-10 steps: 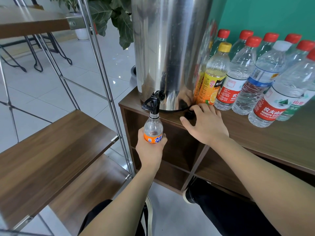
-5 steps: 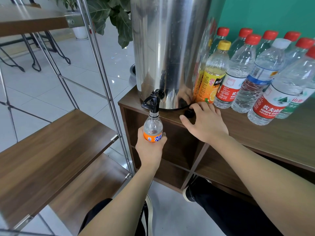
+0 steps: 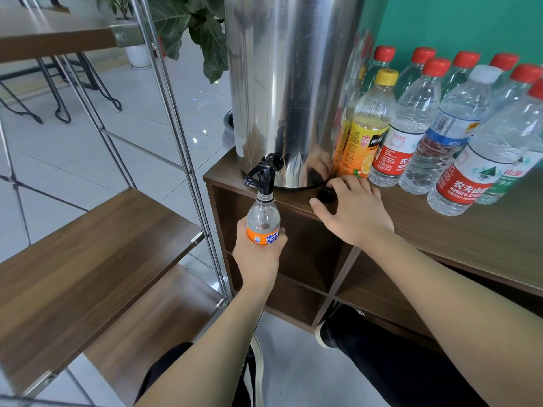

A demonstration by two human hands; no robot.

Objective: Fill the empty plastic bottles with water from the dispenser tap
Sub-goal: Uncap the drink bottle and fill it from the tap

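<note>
Bottle point(image 3: 262, 220) upright at frame centre, mouth up under black tap point(image 3: 262, 177), gripped by left hand point(image 3: 258, 254); right hand point(image 3: 354, 211) flat, fingers relaxed, on counter point(image 3: 470, 239) edge; open floor lower centre.

orange-banded clear bottle point(image 3: 262, 221), black tap point(image 3: 262, 177), silver dispenser point(image 3: 291, 83), dark wood-grain cabinet point(image 3: 470, 239).

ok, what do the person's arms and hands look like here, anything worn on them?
Both arms are bare up to the frame edge: no sleeves in view. The left hand and right hand wear no gloves, and no rings, watch or wristband show on the sides visible. No markings or cables on either forearm.
</note>
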